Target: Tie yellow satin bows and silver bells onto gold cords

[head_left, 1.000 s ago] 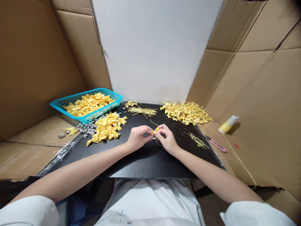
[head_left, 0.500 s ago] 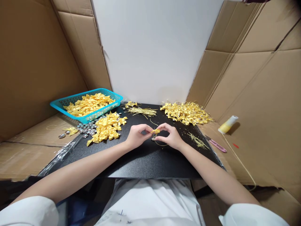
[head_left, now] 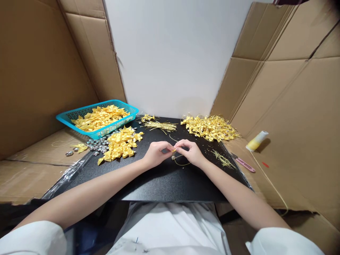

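Note:
Over the middle of the black table (head_left: pixel 159 184), my left hand (head_left: pixel 157 154) and my right hand (head_left: pixel 191 152) meet at the fingertips. Both are closed in a pinch on a small yellow ribbon bow (head_left: pixel 174 150), mostly hidden by the fingers. A thin gold cord (head_left: pixel 183 165) loops out below the right hand, and a small silvery bell-like piece (head_left: pixel 173 158) hangs by it under the fingertips. Left of my left hand lies a heap of yellow ribbon bows (head_left: pixel 120 143), beside a cluster of shiny silver pieces (head_left: pixel 98 144).
A turquoise basket (head_left: pixel 97 134) full of yellow bows stands at the back left. Cut gold cords (head_left: pixel 160 126) lie at the back, near a pile of corded bows (head_left: pixel 209 127). On the right are cord scraps (head_left: pixel 223 159), a pink cutter (head_left: pixel 245 165) and a yellow thread spool (head_left: pixel 257 141).
My fingertips have drawn closer together, the right hand shifting slightly left. The bow, plainly visible between them before, is now mostly covered by the fingers.

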Action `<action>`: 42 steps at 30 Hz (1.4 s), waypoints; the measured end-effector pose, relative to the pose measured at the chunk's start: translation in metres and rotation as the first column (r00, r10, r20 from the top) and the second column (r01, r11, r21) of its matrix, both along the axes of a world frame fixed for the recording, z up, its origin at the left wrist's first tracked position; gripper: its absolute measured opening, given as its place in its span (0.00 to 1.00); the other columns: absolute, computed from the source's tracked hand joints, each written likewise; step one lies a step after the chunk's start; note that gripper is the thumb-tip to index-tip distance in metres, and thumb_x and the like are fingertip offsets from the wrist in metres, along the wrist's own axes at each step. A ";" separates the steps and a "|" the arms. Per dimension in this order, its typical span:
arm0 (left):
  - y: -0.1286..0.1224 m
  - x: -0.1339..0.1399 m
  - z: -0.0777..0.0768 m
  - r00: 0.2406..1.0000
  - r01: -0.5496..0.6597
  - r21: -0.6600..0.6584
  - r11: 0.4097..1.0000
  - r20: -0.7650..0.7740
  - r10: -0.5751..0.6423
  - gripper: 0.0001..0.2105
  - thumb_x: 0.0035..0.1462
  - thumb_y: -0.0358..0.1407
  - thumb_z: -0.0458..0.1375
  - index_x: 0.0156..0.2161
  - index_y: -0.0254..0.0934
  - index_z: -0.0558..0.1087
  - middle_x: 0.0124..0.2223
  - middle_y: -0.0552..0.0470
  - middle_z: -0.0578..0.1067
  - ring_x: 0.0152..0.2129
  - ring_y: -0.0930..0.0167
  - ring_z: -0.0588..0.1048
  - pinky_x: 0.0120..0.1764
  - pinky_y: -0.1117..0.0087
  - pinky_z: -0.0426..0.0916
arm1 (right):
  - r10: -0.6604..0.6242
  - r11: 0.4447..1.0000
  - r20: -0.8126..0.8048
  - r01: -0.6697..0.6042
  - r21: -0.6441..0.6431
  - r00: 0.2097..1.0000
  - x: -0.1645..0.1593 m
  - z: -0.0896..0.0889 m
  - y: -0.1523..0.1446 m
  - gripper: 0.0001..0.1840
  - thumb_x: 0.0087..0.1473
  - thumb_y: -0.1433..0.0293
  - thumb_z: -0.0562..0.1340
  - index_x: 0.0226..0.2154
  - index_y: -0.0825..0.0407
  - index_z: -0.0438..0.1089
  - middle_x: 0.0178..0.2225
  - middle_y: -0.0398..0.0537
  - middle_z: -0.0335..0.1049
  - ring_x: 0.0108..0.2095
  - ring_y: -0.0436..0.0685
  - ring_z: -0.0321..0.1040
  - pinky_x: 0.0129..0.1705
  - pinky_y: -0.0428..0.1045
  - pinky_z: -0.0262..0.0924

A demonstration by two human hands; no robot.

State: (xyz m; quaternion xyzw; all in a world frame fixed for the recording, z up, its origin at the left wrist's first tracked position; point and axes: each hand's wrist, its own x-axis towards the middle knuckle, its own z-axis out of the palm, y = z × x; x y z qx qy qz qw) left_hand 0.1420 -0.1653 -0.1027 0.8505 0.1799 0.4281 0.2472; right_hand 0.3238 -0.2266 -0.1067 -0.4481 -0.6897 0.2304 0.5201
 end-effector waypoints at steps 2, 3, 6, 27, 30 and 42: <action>0.002 0.000 0.000 1.000 -0.019 -0.037 0.999 -0.010 0.018 0.05 0.50 0.34 0.61 0.26 0.37 0.75 0.27 0.52 0.79 0.23 0.73 0.75 0.31 0.74 0.67 | -0.006 1.000 -0.028 0.006 -0.008 1.000 -0.004 0.002 0.004 0.11 0.53 0.59 0.63 0.28 0.49 0.72 0.34 0.46 0.73 0.38 0.55 0.68 0.44 0.53 0.61; 0.003 0.000 0.000 1.000 -0.020 -0.060 0.998 -0.020 0.019 0.04 0.50 0.33 0.61 0.26 0.37 0.75 0.27 0.52 0.79 0.23 0.73 0.74 0.30 0.74 0.67 | -0.009 1.000 -0.062 0.008 -0.016 0.998 -0.005 0.005 0.006 0.13 0.53 0.57 0.63 0.29 0.49 0.71 0.33 0.45 0.73 0.38 0.55 0.68 0.43 0.52 0.61; 0.008 0.000 -0.001 0.999 -0.002 -0.143 0.990 -0.054 -0.006 0.05 0.49 0.34 0.62 0.25 0.36 0.75 0.25 0.52 0.77 0.22 0.74 0.73 0.29 0.75 0.66 | -0.027 0.999 -0.233 0.021 -0.027 0.972 -0.001 0.028 0.013 0.18 0.52 0.51 0.62 0.30 0.49 0.66 0.30 0.43 0.73 0.32 0.52 0.68 0.36 0.48 0.62; 0.043 0.008 -0.028 0.988 -0.010 -0.589 0.808 -0.128 -0.081 0.16 0.40 0.44 0.68 0.24 0.33 0.70 0.23 0.51 0.75 0.19 0.75 0.70 0.25 0.75 0.62 | -0.091 0.966 -0.327 0.163 0.201 0.941 0.108 0.201 0.052 0.11 0.55 0.62 0.65 0.30 0.46 0.61 0.20 0.34 0.59 0.18 0.44 0.60 0.18 0.40 0.57; 0.045 0.008 -0.028 0.990 0.022 -0.619 0.785 -0.095 -0.103 0.17 0.40 0.44 0.68 0.24 0.32 0.71 0.25 0.50 0.76 0.21 0.74 0.72 0.26 0.74 0.64 | -0.141 0.959 -0.383 0.222 0.175 0.913 0.122 0.202 0.060 0.11 0.55 0.64 0.65 0.29 0.47 0.61 0.19 0.33 0.59 0.17 0.44 0.59 0.18 0.39 0.57; 0.038 0.004 -0.016 0.946 0.147 -0.520 0.841 -0.174 -0.273 0.16 0.52 0.45 0.61 0.36 0.31 0.79 0.36 0.47 0.79 0.32 0.70 0.74 0.36 0.72 0.66 | -0.291 0.923 -0.578 0.383 0.040 0.763 0.145 0.176 0.067 0.09 0.58 0.72 0.58 0.27 0.49 0.59 0.16 0.31 0.55 0.15 0.43 0.55 0.17 0.37 0.54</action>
